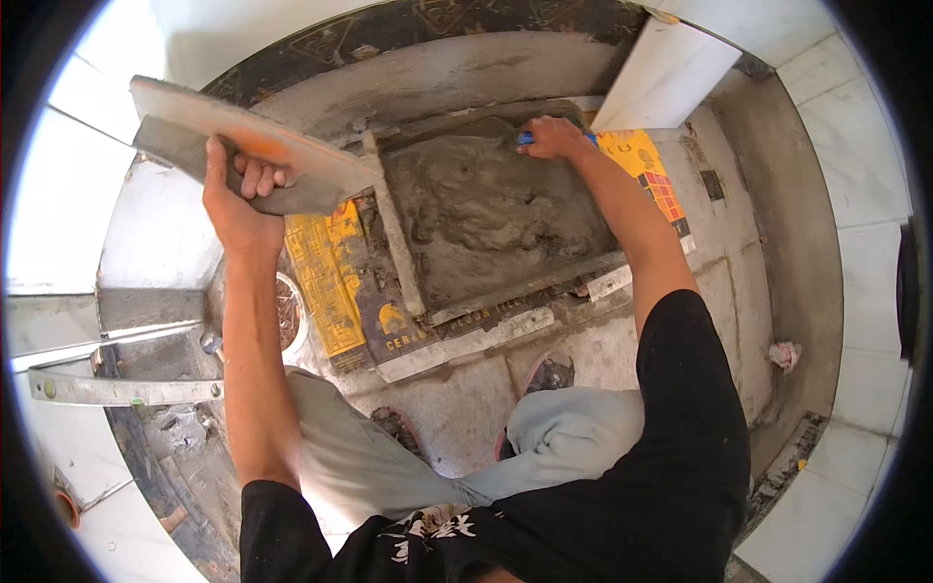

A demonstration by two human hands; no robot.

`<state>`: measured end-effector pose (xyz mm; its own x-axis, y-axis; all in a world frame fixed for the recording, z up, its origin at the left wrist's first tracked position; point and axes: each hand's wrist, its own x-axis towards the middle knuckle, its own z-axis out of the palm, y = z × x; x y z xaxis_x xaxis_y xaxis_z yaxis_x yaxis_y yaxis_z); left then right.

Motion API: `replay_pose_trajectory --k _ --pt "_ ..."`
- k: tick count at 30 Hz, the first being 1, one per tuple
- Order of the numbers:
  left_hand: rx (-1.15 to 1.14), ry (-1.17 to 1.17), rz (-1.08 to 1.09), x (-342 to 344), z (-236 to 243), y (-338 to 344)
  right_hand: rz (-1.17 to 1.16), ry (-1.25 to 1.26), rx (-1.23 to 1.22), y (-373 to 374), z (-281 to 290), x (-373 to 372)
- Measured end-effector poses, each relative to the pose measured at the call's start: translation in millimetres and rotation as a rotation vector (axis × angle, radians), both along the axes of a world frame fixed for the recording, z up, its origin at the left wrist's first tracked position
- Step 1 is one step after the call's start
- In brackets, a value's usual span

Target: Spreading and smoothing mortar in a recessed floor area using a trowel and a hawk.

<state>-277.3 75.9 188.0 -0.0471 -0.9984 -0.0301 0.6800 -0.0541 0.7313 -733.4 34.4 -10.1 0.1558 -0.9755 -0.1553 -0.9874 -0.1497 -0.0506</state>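
Note:
My left hand (pixel 243 199) grips a flat tile (pixel 316 175) and holds it tilted, up at the left. Grey mortar covers part of that tile, and an orange smear shows near my fingers. My right hand (pixel 554 139) is closed on the blue handle of a trowel (pixel 526 138) at the far right of a shallow tray (pixel 397 238). Wet grey mortar (pixel 501 209) fills the tray, and the trowel's blade seems to lie in it, mostly hidden. The tile's right end reaches close to the tray's left rim.
Yellow and black bags (pixel 335 282) lie under the tray. A white tile (pixel 666 73) leans at the far right. On the left are a spirit level (pixel 126 390) and a round bucket (pixel 292 309). My feet are on the floor before the tray; low walls curve around.

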Motion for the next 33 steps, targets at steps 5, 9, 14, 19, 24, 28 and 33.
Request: replay_pose_trajectory --k 5,9,14,19,24,28,33 --pt "-0.022 -0.007 0.016 -9 7 9 0.05 -0.073 0.1 35 5 26" --pt "-0.014 -0.039 0.037 4 37 27 0.177 0.046 0.141 82 49 31" --pt "-0.073 -0.043 0.031 32 71 52 0.132 0.065 0.006 111 87 -14" --pt "-0.058 -0.12 0.179 34 65 50 0.056 0.099 -0.068 67 36 1" --pt "-0.07 -0.103 0.088 28 46 47 0.065 0.02 -0.01 16 14 55" --pt "-0.024 -0.17 0.114 20 43 47 0.127 0.009 0.1 16 21 68" --pt "-0.045 -0.174 0.047 20 34 52 0.237 0.13 0.207 59 39 63"
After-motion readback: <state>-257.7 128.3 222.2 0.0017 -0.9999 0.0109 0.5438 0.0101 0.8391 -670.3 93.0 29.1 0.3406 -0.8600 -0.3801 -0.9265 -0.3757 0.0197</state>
